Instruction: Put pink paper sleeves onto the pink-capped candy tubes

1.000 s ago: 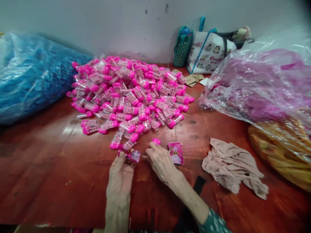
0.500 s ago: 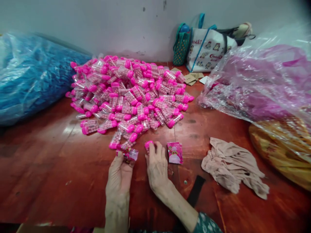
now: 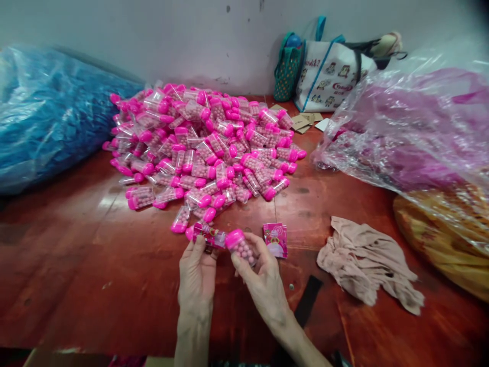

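Note:
My right hand (image 3: 263,278) grips a clear candy tube with a pink cap (image 3: 240,245), lifted just above the red table (image 3: 95,265). My left hand (image 3: 196,272) pinches a small pink printed sticker strip (image 3: 209,236) whose end sits right beside the tube's cap. A big pile of the same pink-capped tubes (image 3: 202,142) lies just beyond both hands. A small stack of pink stickers (image 3: 275,239) rests on the table to the right of my right hand.
A crumpled beige cloth (image 3: 367,262) lies at the right. A blue plastic sack (image 3: 46,112) fills the left, a pink-filled clear sack (image 3: 412,127) and a yellow sack (image 3: 446,234) the right. Two tote bags (image 3: 324,71) stand against the wall.
My right hand has picked a tube up off the table and brought it back toward me. My left hand has raised the sticker strip to meet the tube's cap.

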A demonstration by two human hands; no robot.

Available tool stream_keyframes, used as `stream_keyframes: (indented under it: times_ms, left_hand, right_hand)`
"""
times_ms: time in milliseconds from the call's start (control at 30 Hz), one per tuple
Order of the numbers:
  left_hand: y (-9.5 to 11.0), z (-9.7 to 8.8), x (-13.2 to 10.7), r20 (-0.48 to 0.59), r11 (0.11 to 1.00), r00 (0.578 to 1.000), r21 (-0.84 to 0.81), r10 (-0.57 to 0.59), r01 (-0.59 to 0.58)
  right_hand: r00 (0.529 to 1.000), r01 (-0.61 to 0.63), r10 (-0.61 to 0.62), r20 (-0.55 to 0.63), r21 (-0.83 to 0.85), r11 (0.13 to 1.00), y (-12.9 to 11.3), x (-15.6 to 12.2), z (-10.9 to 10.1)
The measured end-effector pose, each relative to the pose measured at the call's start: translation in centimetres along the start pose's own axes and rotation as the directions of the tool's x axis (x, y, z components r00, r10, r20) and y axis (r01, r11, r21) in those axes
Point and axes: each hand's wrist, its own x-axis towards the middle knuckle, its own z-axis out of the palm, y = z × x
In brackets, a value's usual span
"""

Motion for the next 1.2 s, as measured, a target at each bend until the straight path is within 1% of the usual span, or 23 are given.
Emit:
stream_keyframes:
  times_ms: [167,333,500,600,733,800,933,1033,1200]
  left_hand:
    - [-0.7,0.3,-0.3,-0.007,1.0,1.0,0.012,-0.009,0.009]
    - [-1.2,0.7,-0.5,-0.006,0.999,1.0,-0.024,-0.025,0.025]
    - [-1.8,1.3,-1.3,0.056,0.997,0.996,0.0,-0.072,0.072]
    - [-2.0,1.4,-1.5,0.064,0.994,0.992,0.023,-0.105,0.103]
    - [-1.9,1.4,-1.4,0.09,0.989,0.985,0.033,-0.146,0.143]
    - [-1.9,1.4,-1.5,0.108,0.99,0.985,0.041,-0.138,0.135]
    - [-2.2,1.4,-1.7,0.148,0.989,0.979,0.068,-0.14,0.131]
    - [-2.4,1.4,-1.7,0.149,0.98,0.97,0.085,-0.19,0.179]
    - [-2.4,1.3,-1.6,0.146,0.967,0.958,0.103,-0.247,0.234]
  right_hand:
    - [0.998,0.041,-0.044,-0.037,-0.085,0.996,-0.1,-0.2,0.0]
    - [0.993,0.105,-0.111,-0.044,-0.125,0.987,-0.2,-0.2,-0.3]
    - [0.982,0.16,-0.176,-0.075,-0.185,0.97,-0.1,-0.1,-0.5]
    - [0.982,0.164,-0.176,-0.07,-0.147,0.975,0.1,-0.1,-0.4]
    - [0.993,0.117,-0.117,-0.034,0.009,0.993,0.3,0.0,-0.3]
    - [0.995,0.096,-0.095,-0.039,0.028,0.995,0.4,0.0,-0.3]
    - [0.984,0.132,-0.143,-0.103,-0.106,0.986,0.9,-0.2,-0.3]
    - [0.973,0.168,-0.191,-0.128,-0.171,0.971,1.2,-0.4,-0.2]
    - [0.957,0.249,-0.276,-0.09,-0.229,0.941,1.3,-0.4,-0.1]
